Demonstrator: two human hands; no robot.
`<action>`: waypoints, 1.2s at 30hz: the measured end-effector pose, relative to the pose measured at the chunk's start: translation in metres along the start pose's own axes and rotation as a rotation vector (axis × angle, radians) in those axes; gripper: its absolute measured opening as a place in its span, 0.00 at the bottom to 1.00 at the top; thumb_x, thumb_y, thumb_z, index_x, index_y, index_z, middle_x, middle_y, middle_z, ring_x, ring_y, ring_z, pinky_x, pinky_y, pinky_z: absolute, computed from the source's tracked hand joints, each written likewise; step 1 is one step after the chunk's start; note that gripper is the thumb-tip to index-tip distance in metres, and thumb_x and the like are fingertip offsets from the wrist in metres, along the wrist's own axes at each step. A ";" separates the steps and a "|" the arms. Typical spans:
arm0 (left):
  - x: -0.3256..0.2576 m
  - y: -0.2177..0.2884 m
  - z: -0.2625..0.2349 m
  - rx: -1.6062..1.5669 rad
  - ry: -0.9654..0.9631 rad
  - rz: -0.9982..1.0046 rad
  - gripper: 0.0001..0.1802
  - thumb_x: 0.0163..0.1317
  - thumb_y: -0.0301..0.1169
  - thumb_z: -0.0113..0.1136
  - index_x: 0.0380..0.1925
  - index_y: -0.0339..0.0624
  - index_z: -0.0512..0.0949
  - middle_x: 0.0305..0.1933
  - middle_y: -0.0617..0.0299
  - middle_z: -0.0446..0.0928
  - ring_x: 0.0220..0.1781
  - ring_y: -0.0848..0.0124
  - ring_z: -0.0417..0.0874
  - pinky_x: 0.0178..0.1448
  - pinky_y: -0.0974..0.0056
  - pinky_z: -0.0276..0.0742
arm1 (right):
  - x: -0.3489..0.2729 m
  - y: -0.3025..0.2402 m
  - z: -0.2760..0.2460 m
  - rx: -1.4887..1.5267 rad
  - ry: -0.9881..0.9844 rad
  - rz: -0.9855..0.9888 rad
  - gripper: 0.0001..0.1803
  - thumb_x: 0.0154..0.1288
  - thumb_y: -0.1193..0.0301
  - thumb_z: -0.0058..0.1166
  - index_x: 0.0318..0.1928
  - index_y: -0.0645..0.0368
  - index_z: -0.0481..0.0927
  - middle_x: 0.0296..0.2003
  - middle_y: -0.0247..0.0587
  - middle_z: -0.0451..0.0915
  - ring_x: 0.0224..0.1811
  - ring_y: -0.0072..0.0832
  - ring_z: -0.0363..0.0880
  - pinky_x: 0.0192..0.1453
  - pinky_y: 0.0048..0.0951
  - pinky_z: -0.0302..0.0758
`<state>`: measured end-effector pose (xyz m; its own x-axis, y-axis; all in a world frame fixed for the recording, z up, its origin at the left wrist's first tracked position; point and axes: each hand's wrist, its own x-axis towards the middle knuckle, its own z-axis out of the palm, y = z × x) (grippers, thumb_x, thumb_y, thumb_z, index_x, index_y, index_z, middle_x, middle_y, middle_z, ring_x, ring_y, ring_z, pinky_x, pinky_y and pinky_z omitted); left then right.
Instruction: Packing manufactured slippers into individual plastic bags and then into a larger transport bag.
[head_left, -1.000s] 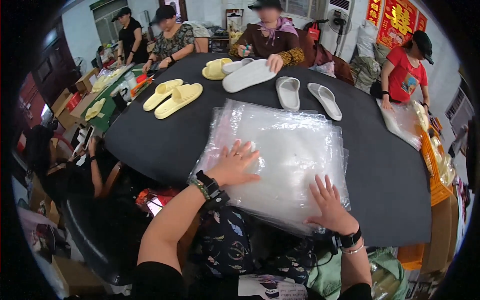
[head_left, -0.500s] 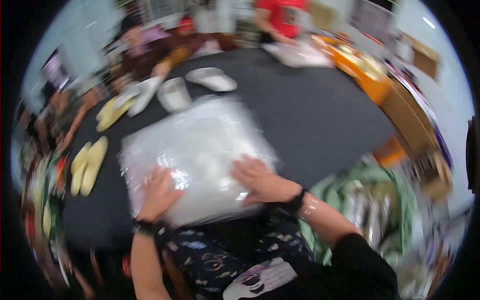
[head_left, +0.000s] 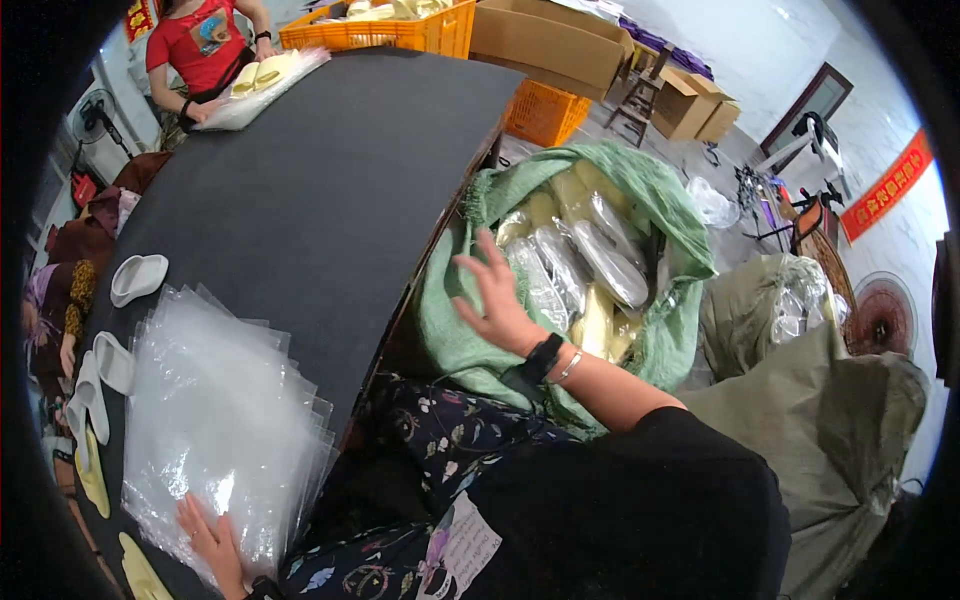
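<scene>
In the head view, a wide pile of clear, shiny plastic bags (head_left: 225,400) lies flat on the smooth black counter (head_left: 300,190), close to the edge by the person's lap. The left hand (head_left: 212,545) is open and rests on the pile's lower part, with nothing gripped. The right hand (head_left: 500,305) is open too, fingers apart, holding nothing. It is up in front of the big green woven sack (head_left: 680,250), past that same counter edge. I cannot tell if it touches the sack. Slippers wrapped in clear plastic (head_left: 610,265) fill the sack.

White slippers (head_left: 139,280) sit on the other side of the pile, toward the counter's left edge, with yellow slippers (head_left: 93,480) near them.

The bags look slippery, and some corners stick out. A flat, soft left palm should help keep them from sliding off the edge. Pressing too hard could crease them. The right hand should stay clear of the sack's floppy rim.
</scene>
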<state>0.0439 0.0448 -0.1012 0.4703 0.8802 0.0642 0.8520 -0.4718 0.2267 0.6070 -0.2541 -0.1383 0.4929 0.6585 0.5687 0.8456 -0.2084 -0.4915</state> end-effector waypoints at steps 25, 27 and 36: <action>-0.087 0.292 -0.103 -0.125 0.106 0.512 0.19 0.66 0.27 0.57 0.57 0.34 0.77 0.64 0.45 0.74 0.68 0.51 0.72 0.71 0.52 0.64 | -0.051 0.091 0.008 0.326 -0.280 0.432 0.31 0.64 0.72 0.49 0.69 0.53 0.64 0.49 0.66 0.79 0.50 0.56 0.80 0.55 0.44 0.74; -0.081 0.309 -0.092 -0.240 -0.001 0.484 0.19 0.65 0.29 0.59 0.56 0.37 0.79 0.61 0.45 0.77 0.66 0.50 0.75 0.70 0.53 0.66 | -0.047 0.073 0.012 0.444 -0.236 0.283 0.34 0.63 0.77 0.46 0.71 0.50 0.63 0.57 0.62 0.76 0.61 0.52 0.75 0.66 0.38 0.70; -0.023 0.354 0.002 -0.897 -0.484 0.334 0.19 0.64 0.32 0.64 0.53 0.35 0.80 0.47 0.51 0.85 0.43 0.66 0.86 0.48 0.63 0.80 | -0.052 0.038 -0.011 0.480 -0.334 0.207 0.34 0.62 0.75 0.46 0.71 0.57 0.63 0.63 0.61 0.72 0.67 0.50 0.70 0.73 0.40 0.63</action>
<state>0.3348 -0.1427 -0.0240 0.8573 0.5065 -0.0922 0.2759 -0.3009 0.9129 0.6154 -0.3041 -0.1793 0.4798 0.8464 0.2309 0.5144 -0.0582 -0.8556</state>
